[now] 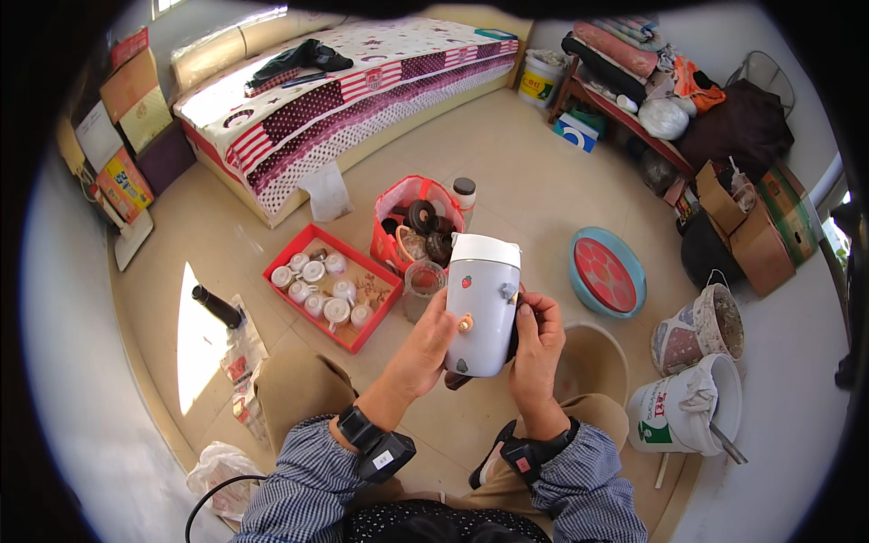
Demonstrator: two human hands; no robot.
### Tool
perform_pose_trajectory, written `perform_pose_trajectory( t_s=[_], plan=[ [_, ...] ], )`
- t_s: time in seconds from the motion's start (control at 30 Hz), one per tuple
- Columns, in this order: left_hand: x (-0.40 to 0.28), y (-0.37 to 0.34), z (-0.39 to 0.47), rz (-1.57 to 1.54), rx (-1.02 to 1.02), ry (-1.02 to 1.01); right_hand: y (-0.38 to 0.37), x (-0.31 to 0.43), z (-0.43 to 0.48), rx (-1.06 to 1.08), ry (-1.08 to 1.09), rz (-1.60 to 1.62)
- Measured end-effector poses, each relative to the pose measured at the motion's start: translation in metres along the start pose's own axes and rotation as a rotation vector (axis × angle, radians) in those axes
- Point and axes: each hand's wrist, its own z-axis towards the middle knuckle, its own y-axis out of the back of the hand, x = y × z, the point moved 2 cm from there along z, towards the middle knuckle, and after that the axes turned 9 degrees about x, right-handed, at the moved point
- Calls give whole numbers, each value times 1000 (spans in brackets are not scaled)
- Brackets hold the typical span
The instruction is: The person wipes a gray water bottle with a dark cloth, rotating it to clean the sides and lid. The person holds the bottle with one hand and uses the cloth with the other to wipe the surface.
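Between my hands is a pale lavender insulated mug [481, 312] with a white lid and small fruit and animal decorations, its lid pointing away from me. My left hand [428, 346] grips its left side. At the right side, my right hand [540, 339] holds a dark brown piece, perhaps a handle or a cloth, against the mug; most of it is hidden. Beyond the mug stands a red bag [383, 237] filled with dark lids and other items. A clear jar [424, 282] stands beside the bag, and a bottle with a dark cap [464, 193] is behind it.
Left of the bag lies a red tray [360, 343] with several white cups. A black flask [216, 305] stands farther left. On the right are a blue basin [637, 261] holding a red divided tray, a beige tub [614, 346] near my knee, a stained bucket [679, 339] and a white bucket [662, 421].
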Motion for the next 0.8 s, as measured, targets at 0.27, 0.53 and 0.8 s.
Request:
perform_pose_trajectory(
  t_s=[0.27, 0.53, 0.8],
  plan=[
    [-6, -11, 1, 113, -31, -21, 0, 7, 0, 92, -26, -30],
    [-12, -2, 2, -280, -33, 15, 17, 34, 16, 192, -295, 651],
    [-9, 6, 5, -326, -40, -28, 48, 80, 42, 213, -2, 521]
  ],
)
